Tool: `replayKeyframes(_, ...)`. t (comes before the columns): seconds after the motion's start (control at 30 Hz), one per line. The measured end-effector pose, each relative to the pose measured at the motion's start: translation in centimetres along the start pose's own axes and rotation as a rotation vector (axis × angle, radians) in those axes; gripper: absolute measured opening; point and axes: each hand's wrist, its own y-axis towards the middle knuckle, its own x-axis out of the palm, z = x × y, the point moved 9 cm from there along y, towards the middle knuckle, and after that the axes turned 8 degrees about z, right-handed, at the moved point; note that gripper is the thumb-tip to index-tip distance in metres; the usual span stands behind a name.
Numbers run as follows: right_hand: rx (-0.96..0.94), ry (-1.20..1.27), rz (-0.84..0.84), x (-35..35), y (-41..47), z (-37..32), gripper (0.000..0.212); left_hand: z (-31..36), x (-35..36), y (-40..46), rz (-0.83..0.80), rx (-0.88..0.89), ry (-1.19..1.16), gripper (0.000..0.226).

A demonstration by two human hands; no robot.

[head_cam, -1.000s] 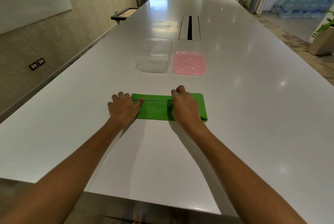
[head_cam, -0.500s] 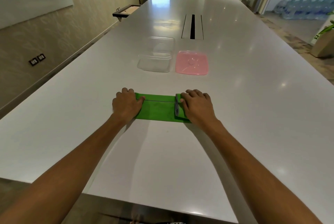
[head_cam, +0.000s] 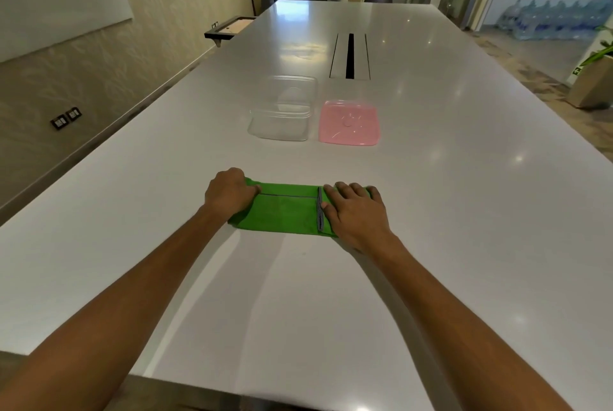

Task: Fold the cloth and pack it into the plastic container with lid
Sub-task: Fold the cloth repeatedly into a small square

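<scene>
The green cloth (head_cam: 287, 211) lies as a folded strip on the table (head_cam: 464, 178) with its long axis left-to-right, the left hand (head_cam: 230, 190) curled on its left end, the right hand (head_cam: 356, 211) pressing flat on its turned-in right end, and the open plastic container (head_cam: 282, 112) well beyond.

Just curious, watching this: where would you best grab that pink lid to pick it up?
Probably by its near edge, coming from the person's side. The pink lid lies flat on the table, so only its thin rim offers purchase, and its left side sits close beside the clear container.
</scene>
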Motion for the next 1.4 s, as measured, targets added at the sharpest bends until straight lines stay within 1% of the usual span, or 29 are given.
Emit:
replayKeyframes(0.17,0.014,0.013,-0.018,0.1,0.0,0.1,0.065,1.4,-0.7,0.4,0.005,0.001,-0.169,0.025)
replayKeyframes(0.23,0.017,0.029,-0.030,0.1,0.1,0.2,0.061,2.4,-1.2,0.3,-0.002,0.006,-0.256,0.025)
replayKeyframes(0.3,0.033,0.062,-0.029,0.0,0.2,0.4,0.061,3.6,-1.6,0.1,-0.019,0.006,-0.344,0.031)
replayKeyframes(0.37,0.059,0.108,-0.001,-0.5,0.2,0.6,0.060,5.1,-2.0,-0.1,-0.057,0.001,-0.418,0.039)
replayKeyframes(0.5,0.130,0.292,0.110,-1.9,0.5,1.2,0.044,8.7,-1.8,-1.1,-0.176,-0.017,-0.542,0.040)
replayKeyframes(0.6,0.202,0.459,0.207,-2.9,0.5,2.1,0.042,11.7,-1.1,-2.5,-0.255,-0.015,-0.563,0.035)
replayKeyframes(0.7,0.248,0.570,0.245,-3.6,0.1,3.0,0.036,14.1,0.1,-3.6,-0.303,0.009,-0.545,0.033)
replayKeyframes(0.8,0.284,0.644,0.286,-4.4,-0.5,3.8,0.035,15.6,1.7,-4.6,-0.376,0.015,-0.536,0.027)
replayKeyframes(0.93,0.353,0.749,0.328,-5.0,-1.3,5.1,0.036,16.8,3.7,-5.6,-0.451,-0.018,-0.587,0.018)
replayKeyframes(1.0,0.381,0.785,0.331,-5.1,-1.5,5.8,0.036,17.0,4.2,-6.0,-0.469,-0.032,-0.611,0.009)
replayKeyframes(1.1,0.399,0.793,0.311,-4.9,-1.6,6.5,0.035,17.1,4.7,-6.8,-0.514,-0.015,-0.632,0.003)
replayKeyframes(1.13,0.398,0.791,0.303,-4.8,-1.7,6.6,0.035,17.1,4.8,-6.7,-0.504,0.003,-0.639,0.007)
replayKeyframes(1.17,0.391,0.786,0.296,-4.8,-1.7,6.7,0.035,17.0,4.6,-6.4,-0.459,0.045,-0.632,0.017)
replayKeyframes(1.2,0.379,0.776,0.289,-4.8,-1.7,6.6,0.035,17.0,4.2,-5.9,-0.378,0.123,-0.593,0.023)
replayKeyframes(1.27,0.322,0.729,0.265,-4.8,-1.6,6.0,0.036,17.2,2.8,-5.4,-0.166,0.356,-0.409,0.027)
replayKeyframes(1.3,0.279,0.694,0.246,-4.8,-1.5,5.5,0.037,17.3,2.5,-5.7,-0.091,0.464,-0.320,0.027)
replayKeyframes(1.33,0.235,0.659,0.226,-4.7,-1.4,5.0,0.038,17.3,2.6,-6.0,-0.043,0.553,-0.257,0.028)
replayKeyframes(1.4,0.151,0.611,0.190,-4.4,-1.1,3.9,0.039,16.8,3.3,-6.5,0.001,0.663,-0.186,0.031)
